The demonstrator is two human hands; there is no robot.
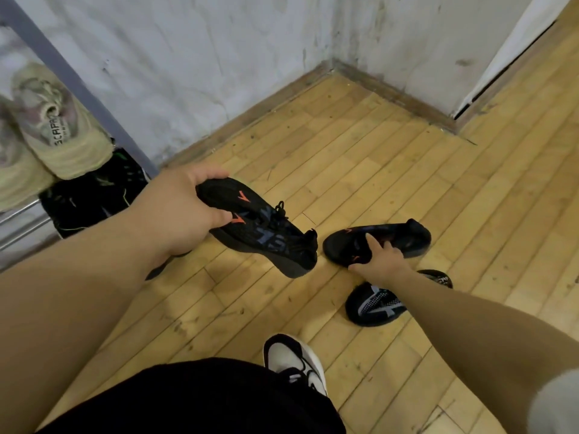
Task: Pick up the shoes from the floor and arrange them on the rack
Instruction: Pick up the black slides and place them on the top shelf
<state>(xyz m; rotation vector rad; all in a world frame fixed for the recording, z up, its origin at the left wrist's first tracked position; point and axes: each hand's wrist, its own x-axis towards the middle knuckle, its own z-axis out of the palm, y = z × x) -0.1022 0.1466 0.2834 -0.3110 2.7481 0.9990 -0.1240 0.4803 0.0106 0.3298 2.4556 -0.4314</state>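
Observation:
My left hand grips the toe end of a black sneaker with orange marks and holds it above the wooden floor. Its matching black sneaker lies on the floor to the right, and my right hand reaches into its opening, fingers hooked on the collar. Another black shoe with a white pattern lies on the floor under my right forearm. The shoe rack is at the left edge, with a beige sneaker on an upper shelf and a black shoe with green trim below.
A scuffed white wall and baseboard form a corner ahead. A white door edge stands at the upper right. My own foot in a white-and-black shoe stands on the wooden floor near the bottom.

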